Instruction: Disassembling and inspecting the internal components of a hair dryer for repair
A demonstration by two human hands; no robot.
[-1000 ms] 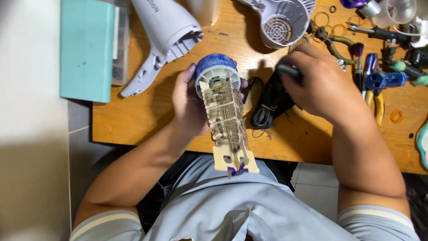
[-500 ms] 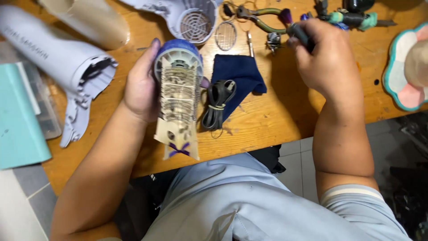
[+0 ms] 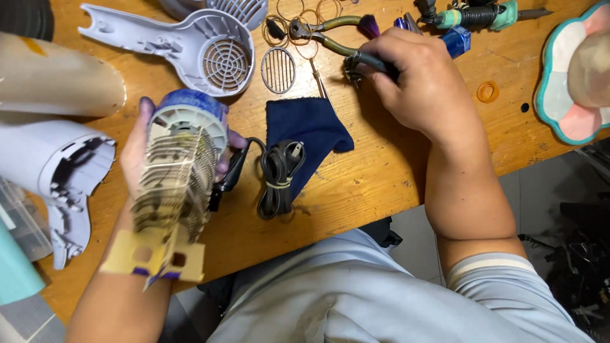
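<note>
My left hand (image 3: 135,152) grips the inner core of a hair dryer (image 3: 178,171): a blue fan housing on top and a coil heating element on tan card below, held upright over the wooden bench (image 3: 381,171). Its black power cord (image 3: 277,178) lies bundled beside it, on the edge of a dark blue cloth (image 3: 308,130). My right hand (image 3: 422,82) is at the back of the bench, closed on the black handle of a tool (image 3: 375,61) among other hand tools.
Lilac dryer shell halves lie at the back (image 3: 190,47) and far left (image 3: 57,171). A round grille (image 3: 278,70), pliers (image 3: 321,35), wire rings, a screwdriver (image 3: 483,16) and a flower-shaped dish (image 3: 565,76) sit along the back. A beige cylinder (image 3: 57,79) lies at left.
My view has swung right and closer. My right hand moved along the tool row and closed on a black-handled tool. The left hand still holds the dryer core.
</note>
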